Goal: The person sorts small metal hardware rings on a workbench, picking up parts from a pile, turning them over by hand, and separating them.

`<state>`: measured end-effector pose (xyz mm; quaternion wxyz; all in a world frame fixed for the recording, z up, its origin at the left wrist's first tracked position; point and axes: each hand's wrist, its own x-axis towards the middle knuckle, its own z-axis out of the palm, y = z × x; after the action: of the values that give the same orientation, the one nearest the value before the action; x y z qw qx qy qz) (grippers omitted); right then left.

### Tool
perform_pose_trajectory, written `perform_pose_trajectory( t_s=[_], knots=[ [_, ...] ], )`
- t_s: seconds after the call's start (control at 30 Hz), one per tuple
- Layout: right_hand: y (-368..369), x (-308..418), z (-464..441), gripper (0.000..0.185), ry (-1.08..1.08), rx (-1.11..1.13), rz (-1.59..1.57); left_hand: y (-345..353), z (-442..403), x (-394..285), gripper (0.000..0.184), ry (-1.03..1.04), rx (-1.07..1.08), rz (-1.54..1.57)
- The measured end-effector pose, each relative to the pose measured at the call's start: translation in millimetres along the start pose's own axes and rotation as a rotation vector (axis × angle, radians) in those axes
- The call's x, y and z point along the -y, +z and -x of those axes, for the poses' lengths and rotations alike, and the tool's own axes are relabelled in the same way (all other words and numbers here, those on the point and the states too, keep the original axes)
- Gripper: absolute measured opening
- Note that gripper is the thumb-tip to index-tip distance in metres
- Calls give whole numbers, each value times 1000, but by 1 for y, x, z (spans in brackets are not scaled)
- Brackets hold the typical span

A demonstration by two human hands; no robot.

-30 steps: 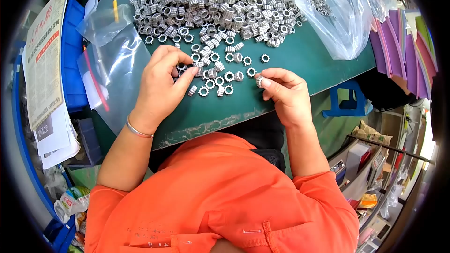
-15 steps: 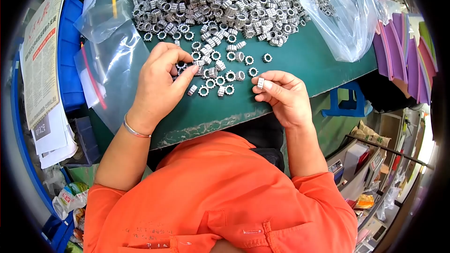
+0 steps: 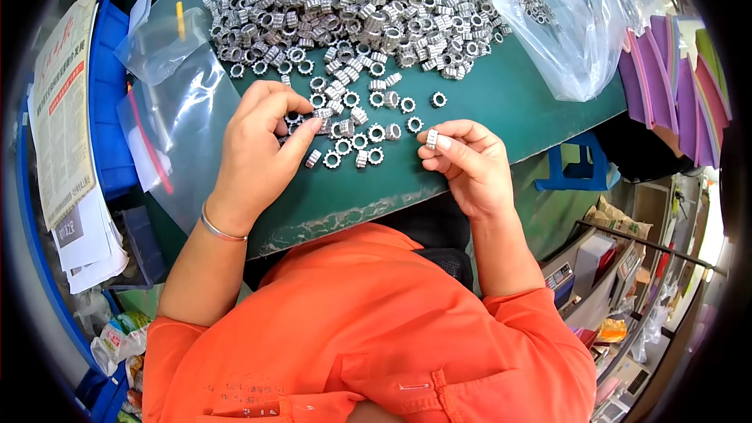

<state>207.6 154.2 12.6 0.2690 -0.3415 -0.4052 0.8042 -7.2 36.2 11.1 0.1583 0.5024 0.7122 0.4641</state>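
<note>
My right hand [image 3: 468, 163] pinches one small toothed metal ring [image 3: 432, 139] between thumb and fingers, above the front part of the green table [image 3: 376, 186]. Over at the left, my left hand [image 3: 266, 137] is curled low over the loose toothed rings. Its thumb and index fingertips are apart, close to a ring [image 3: 323, 115], and dark rings [image 3: 294, 118] show in the gap; the other fingers are partly hidden. Several loose rings [image 3: 376, 133] lie scattered between the hands, some flat and some on edge.
A large heap of toothed rings [image 3: 352, 8] covers the back of the table. Clear plastic bags lie at the left [image 3: 184, 102] and back right [image 3: 560, 39]. A blue bin [image 3: 113, 102] with a newspaper [image 3: 63, 94] stands at the left; a blue stool [image 3: 576, 164] is beyond the table's right edge.
The view has shifted slightly, so the table things appear a little farther left. Both hands keep nearly the same pose, and the ring stays in my right hand.
</note>
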Motion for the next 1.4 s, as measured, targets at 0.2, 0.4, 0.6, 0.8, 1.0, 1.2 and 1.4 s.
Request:
perform_pose_trajectory(
  t_s=[0.2, 0.4, 0.6, 0.8, 1.0, 1.2, 1.4],
  knots=[
    [-3, 2, -3, 10, 56, 4, -141, -1, 0, -4, 12, -12, -1, -8],
    [1, 8, -3, 11, -14, 15, -323, -1, 0, -4, 12, -14, 0, -8],
    [-10, 18, -29, 12, -286, -250, 586, -1, 0, -3, 12, -13, -3, -3],
    [4, 12, -28, 18, -607, -172, 1258, -4, -1, -5, 12, -34, 25, -29],
    [-3, 8, -20, 24, -414, -52, 749, -3, -1, -3, 12, -35, 21, -12],
    [1, 2, -19, 38, -468, 5, 451, -1, 0, -1, 12, -17, 5, -4],
    [-3, -2, -16, 41, -501, 110, 360, -1, 0, -1, 12, -14, -1, 2]
  ],
)
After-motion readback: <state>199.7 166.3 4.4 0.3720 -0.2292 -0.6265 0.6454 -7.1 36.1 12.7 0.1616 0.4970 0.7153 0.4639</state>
